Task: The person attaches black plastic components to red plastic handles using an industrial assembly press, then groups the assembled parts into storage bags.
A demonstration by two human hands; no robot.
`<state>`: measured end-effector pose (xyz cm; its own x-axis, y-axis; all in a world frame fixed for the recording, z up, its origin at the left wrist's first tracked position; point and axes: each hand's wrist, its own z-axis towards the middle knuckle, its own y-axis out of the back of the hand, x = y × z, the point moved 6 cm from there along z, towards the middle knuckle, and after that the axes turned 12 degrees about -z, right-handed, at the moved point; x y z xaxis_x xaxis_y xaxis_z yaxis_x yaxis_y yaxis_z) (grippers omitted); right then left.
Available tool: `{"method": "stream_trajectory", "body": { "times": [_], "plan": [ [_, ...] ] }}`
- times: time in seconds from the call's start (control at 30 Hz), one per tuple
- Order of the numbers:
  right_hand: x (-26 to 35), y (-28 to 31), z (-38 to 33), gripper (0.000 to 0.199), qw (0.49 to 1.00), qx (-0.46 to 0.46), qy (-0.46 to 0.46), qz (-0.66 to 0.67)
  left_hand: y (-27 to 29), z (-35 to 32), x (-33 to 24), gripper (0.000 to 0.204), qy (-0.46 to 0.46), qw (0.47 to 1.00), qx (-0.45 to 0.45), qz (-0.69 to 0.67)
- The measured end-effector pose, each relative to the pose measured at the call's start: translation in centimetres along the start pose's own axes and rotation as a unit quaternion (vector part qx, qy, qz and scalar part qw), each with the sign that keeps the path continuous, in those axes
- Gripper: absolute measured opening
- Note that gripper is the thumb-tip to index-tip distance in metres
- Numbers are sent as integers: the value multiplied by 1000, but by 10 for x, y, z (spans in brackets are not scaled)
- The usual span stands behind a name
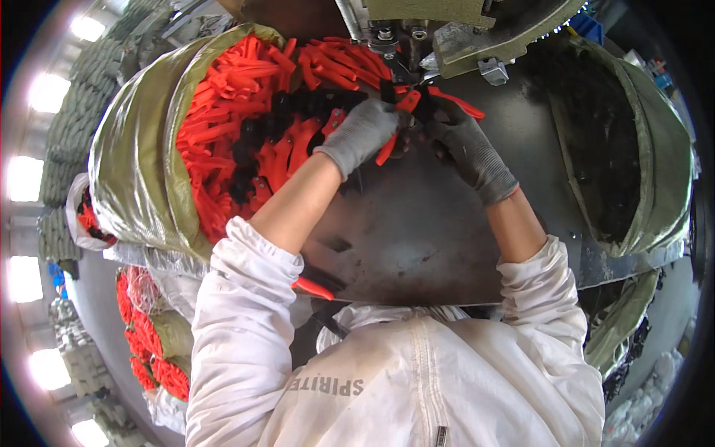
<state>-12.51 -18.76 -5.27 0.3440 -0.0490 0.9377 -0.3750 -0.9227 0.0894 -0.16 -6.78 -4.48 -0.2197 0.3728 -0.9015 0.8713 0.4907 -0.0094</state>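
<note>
My left hand (365,132), in a grey knitted glove, is closed on a red-handled tool (407,101) below the machine head. The tool has red handle pieces and dark parts near its middle; its exact kind is partly hidden by my fingers. My right hand (468,149), also gloved in grey, is closed at the tool's dark middle, with a red handle (460,103) sticking out past its fingers. Left of my hands lie several red handles with black parts (287,149), beside a heap of plain red handles (231,82).
A machine (424,30) with a curved metal arm hangs over the table's (417,238) far edge. An olive sack (141,149) holds the red heap at left; another sack (655,149) with dark pieces stands at right. One red handle (313,287) lies at the near edge.
</note>
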Motion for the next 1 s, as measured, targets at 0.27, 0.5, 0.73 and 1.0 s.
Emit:
{"method": "stream_trajectory", "body": {
  "times": [0.27, 0.5, 0.73, 1.0],
  "plan": [
    [-23, 16, -2, 64, 999, 6, -18, 30, 117, -86, -96, 23, -293, 624, -259, 676],
    [-3, 4, -12, 57, 999, -18, -22, 21, 306, -102, 2, 19, -16, 516, -264, 815],
    [13, -1, -30, 60, 998, 19, 10, -65, 296, -117, -3, 36, -33, 570, -240, 785],
    [-20, 17, -27, 65, 1000, 7, -14, -5, 206, -144, -63, 30, -52, 968, -246, 8]
  ]
}}
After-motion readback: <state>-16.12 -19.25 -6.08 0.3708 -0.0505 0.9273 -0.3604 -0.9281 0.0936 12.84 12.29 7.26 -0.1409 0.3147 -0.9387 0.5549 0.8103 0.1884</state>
